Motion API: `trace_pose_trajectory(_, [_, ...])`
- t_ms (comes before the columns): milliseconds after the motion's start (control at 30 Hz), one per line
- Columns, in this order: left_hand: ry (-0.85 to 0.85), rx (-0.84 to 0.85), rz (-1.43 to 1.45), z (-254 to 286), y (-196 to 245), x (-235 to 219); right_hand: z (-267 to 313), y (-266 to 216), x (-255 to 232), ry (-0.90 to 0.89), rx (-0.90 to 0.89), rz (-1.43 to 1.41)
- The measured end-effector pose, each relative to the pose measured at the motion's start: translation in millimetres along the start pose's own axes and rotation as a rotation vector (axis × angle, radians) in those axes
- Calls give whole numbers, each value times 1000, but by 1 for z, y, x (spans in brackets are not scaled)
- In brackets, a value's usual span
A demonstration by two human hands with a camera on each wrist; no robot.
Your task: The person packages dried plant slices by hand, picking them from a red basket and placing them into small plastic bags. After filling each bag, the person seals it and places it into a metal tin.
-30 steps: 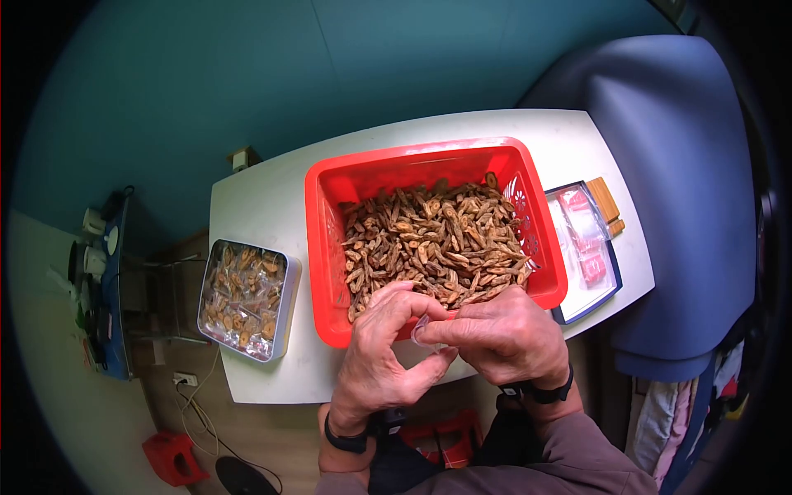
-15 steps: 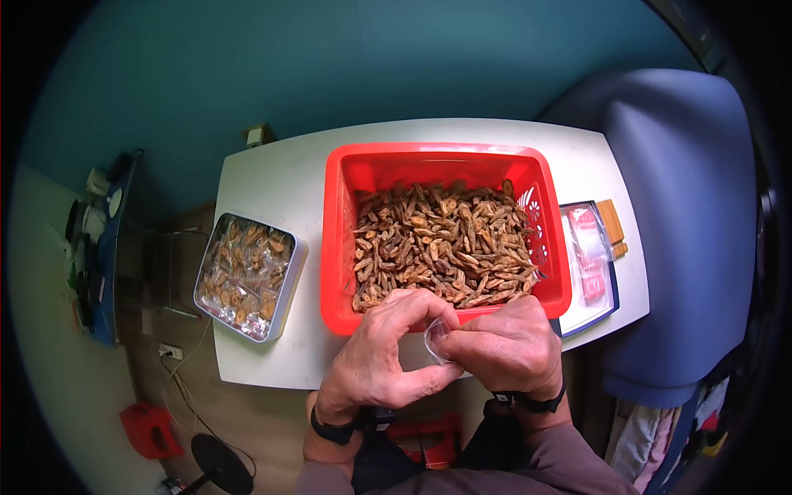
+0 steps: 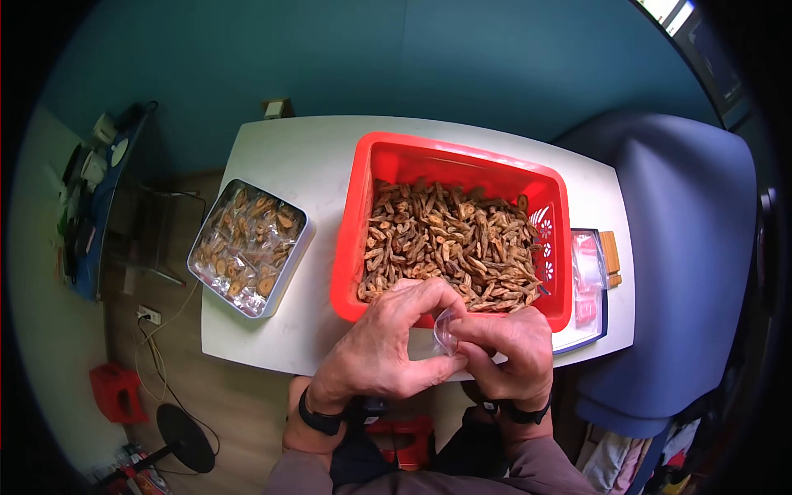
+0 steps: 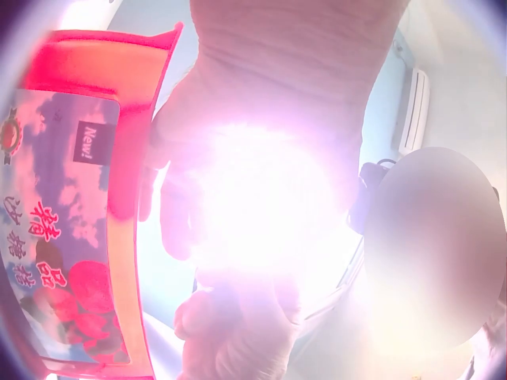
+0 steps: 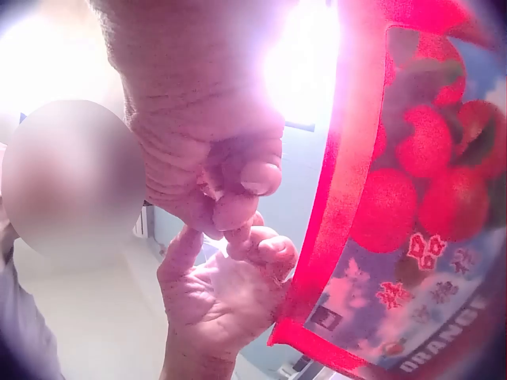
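Note:
In the head view a small clear plastic bag (image 3: 445,332) is held between both hands, just in front of the red basket (image 3: 350,272) of dried brown slices (image 3: 445,239). The left hand (image 3: 375,346) curves round the bag's left side, fingers above and thumb below. The right hand (image 3: 516,351) pinches its right side with thumb and forefinger. Glare hides much of the left hand (image 4: 277,87) in the left wrist view. From the right wrist, the right hand (image 5: 198,103) has curled fingers meeting those of the left hand (image 5: 226,301).
An open tin (image 3: 305,247) of small filled bags stands on the white table (image 3: 280,157) at the left. Right of the basket lie a tray (image 3: 601,318) with pink-marked clear bags and a wooden block (image 3: 610,254). A blue covered object (image 3: 685,272) stands beyond the table's right edge.
The head view has shifted, turning the table and basket slightly. Both hands stay at the bag; the right thumb now shows below its forefinger, and the bag's opening looks rounder than a second ago.

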State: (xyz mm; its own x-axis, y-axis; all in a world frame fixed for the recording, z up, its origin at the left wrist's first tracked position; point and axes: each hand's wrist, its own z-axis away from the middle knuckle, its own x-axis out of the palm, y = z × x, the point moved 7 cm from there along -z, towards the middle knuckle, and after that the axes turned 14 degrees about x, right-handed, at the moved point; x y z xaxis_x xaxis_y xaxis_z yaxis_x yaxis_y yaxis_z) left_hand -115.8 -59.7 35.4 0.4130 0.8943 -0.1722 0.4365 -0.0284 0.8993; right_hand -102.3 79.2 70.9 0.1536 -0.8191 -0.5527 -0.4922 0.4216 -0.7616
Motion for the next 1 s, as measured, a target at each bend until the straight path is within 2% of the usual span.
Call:
trace_pose_trajectory(33, [-1, 25, -88, -1, 2, -2, 0, 5, 0, -20, 33, -35])
trace_pose_trajectory(167, [21, 46, -116, 1, -2, -2, 0, 14, 0, -111, 110, -124])
trace_pose_trajectory(400, [-22, 93, -164, -1, -5, 2, 4, 21, 1, -246, 138, -219])
trace_pose_trajectory(467, [-19, 117, -177, -1, -4, 3, 6, 22, 4, -369, 178, -299])
trace_pose_trajectory(600, [-9, 123, -165, -1, -3, 3, 5, 20, 8, -363, 201, -299])
trace_pose_trajectory(667, [-16, 113, -155, -1, -3, 3, 2, 17, 10, -239, 163, -186])
trace_pose_trajectory(767, [-23, 93, -182, 1, -4, 4, 0, 14, 11, -175, 118, -127])
trace_pose_trajectory(933, [-18, 4, -172, 4, -6, 3, -2, 9, 8, -181, 111, -42])
trace_pose_trajectory(1000, [-10, 19, -207, 3, -2, 1, -2, 8, 9, -169, 98, -25])
